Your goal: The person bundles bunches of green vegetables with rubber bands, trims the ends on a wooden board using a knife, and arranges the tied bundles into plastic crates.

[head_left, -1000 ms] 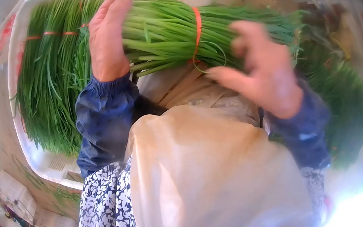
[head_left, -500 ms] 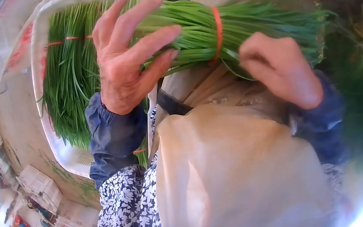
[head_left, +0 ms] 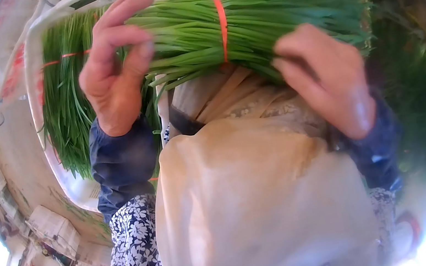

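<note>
A thick bundle of green garlic chives lies crosswise above my apron, tied with an orange-red band. My left hand is at the bundle's left end. Its fingers are bent and spread, with a gap between thumb and forefinger, beside the leaf ends. Against the lower right edge of the bundle is my right hand, its fingers curled closed where some leaves run into it. The right fingertips are blurred and partly hidden.
On the left stands a white plastic crate holding banded chives. A clear bag lies beyond it. More loose greens are at the right. Flattened cartons lie on the floor at lower left.
The bundle and its band now appear farther left in view. My left hand has moved left, from across the leaves to their end, its fingers more bent. My right hand stays near the lower edge.
</note>
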### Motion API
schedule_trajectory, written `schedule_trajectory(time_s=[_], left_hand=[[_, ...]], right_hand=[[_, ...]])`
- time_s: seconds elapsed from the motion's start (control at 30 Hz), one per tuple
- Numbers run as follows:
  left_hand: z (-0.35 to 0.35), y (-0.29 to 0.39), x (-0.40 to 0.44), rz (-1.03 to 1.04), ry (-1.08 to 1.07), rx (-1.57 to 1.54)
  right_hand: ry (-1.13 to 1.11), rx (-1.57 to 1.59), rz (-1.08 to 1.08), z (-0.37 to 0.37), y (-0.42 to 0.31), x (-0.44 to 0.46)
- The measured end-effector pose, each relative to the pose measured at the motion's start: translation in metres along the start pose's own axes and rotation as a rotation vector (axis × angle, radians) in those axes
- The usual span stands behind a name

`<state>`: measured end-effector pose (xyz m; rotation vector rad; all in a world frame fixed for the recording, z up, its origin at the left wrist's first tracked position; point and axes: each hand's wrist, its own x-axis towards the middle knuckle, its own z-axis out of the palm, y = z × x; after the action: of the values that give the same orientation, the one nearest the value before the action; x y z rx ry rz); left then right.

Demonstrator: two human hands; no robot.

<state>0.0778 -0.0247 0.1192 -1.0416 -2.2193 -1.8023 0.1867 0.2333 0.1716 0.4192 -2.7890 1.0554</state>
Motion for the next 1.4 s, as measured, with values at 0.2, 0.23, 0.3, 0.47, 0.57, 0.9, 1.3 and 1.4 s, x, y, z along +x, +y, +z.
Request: schedule_trajectory(time_s=[0.2, 0.23, 0.3, 0.47, 0.57, 0.9, 1.3, 1.4], left_hand=[[-0.031, -0.02, -0.012, -0.131, 0.26, -0.475], [-0.043, -0.022, -0.013, -0.136, 0.262, -0.478], [-0.056, -0.013, -0.013, -0.119, 0.324, -0.406], [-0.021, 0.032, 0.009, 0.21, -0.414, -0.09], [-0.009, 0.038, 0.027, 0.285, -0.35, 0.233], [-0.008, 0.0, 0.002, -0.041, -0.142, 0.322], [-0.016, -0.011, -0.013, -0.111, -0.107, 0.062], [-0.012, -0.012, -0.01, -0.102, -0.08, 0.075]], right_hand=[[-0.001, -0.177, -0.011, 0.023, 0.005, 0.011], [0.012, -0.174, 0.023, 0.025, 0.007, 0.007], [0.019, -0.171, 0.063, 0.029, 0.007, 0.002], [0.124, -0.141, -0.007, 0.029, 0.014, -0.005], [0.106, -0.151, -0.01, 0.029, 0.013, -0.004], [0.2, -0.376, -0.078, 0.034, 0.012, -0.002], [0.118, -0.235, 0.007, 0.028, 0.01, -0.012], [0.144, -0.272, 0.045, 0.023, 0.01, -0.011]])
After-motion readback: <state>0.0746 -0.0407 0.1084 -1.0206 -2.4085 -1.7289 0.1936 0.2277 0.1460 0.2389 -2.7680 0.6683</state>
